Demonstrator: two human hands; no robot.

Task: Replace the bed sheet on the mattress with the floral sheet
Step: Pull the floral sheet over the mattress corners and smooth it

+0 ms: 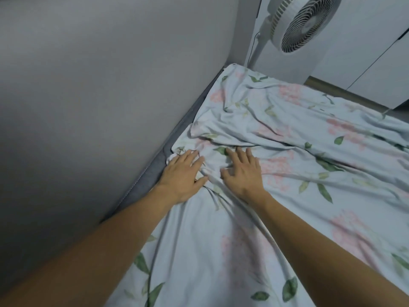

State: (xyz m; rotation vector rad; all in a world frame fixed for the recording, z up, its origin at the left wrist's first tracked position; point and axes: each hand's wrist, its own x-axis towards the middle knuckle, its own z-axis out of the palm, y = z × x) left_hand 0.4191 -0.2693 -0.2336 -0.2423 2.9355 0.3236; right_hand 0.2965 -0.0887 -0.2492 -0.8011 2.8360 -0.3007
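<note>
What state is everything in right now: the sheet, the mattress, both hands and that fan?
Floral sheet: spread over the bed, wrinkled, a fold bunched near the wall.
Mattress: grey edge bare along the wall.
Left hand: fingers straight, resting on the sheet's edge.
Right hand: fingers spread flat on the sheet.
Fan: upright beyond the bed; running or not, cannot tell.

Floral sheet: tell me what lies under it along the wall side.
Beside the floral sheet, a grey mattress edge shows against the wall. The rest underneath is covered. Both hands, left and right, press flat on top.
</note>
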